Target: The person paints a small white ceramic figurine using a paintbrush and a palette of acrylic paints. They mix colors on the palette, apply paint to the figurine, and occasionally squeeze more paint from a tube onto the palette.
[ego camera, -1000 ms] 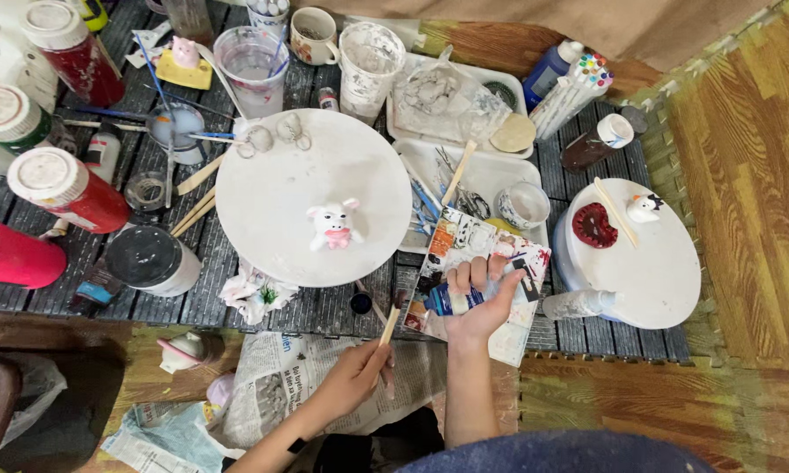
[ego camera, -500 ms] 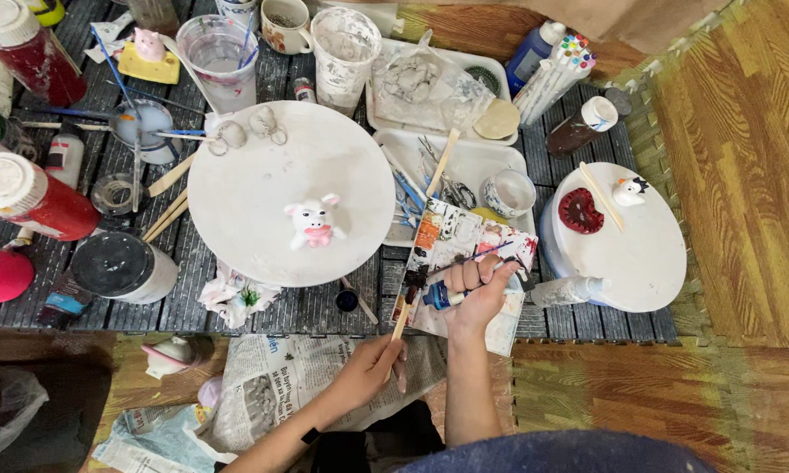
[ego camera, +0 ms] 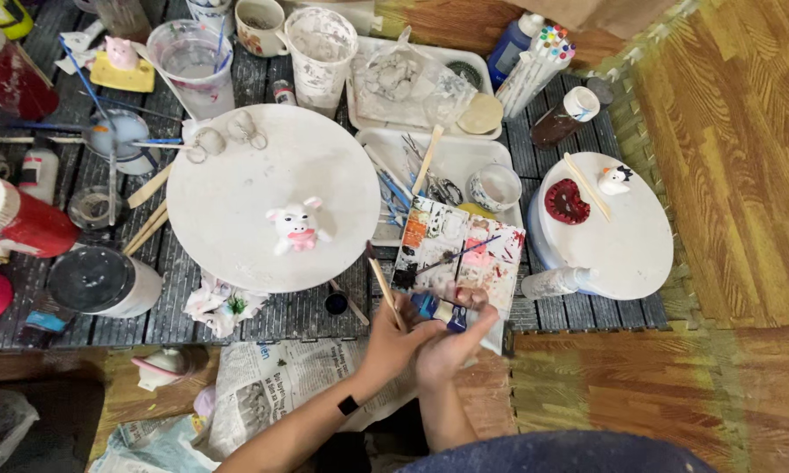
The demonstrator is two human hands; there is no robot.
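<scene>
Head camera is looking down on both hands meeting at the near edge of the worktop (ego camera: 237,307). Left hand (ego camera: 393,337) is pinching a thin wooden brush (ego camera: 382,285) that is slanting up and away from it. Right hand (ego camera: 451,343) is closing around a small blue paint tube (ego camera: 436,308), touching the left hand. Just beyond them a paint-smeared palette (ego camera: 460,245) is lying; further left, a pig figurine (ego camera: 295,226) is standing on a white round board (ego camera: 237,175).

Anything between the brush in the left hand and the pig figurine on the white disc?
Nothing visible. The brush, held in the left hand, has its tip near the disc edge, and bare disc lies from there to the pig. The right hand holds a paint tube, off to the side.
</scene>
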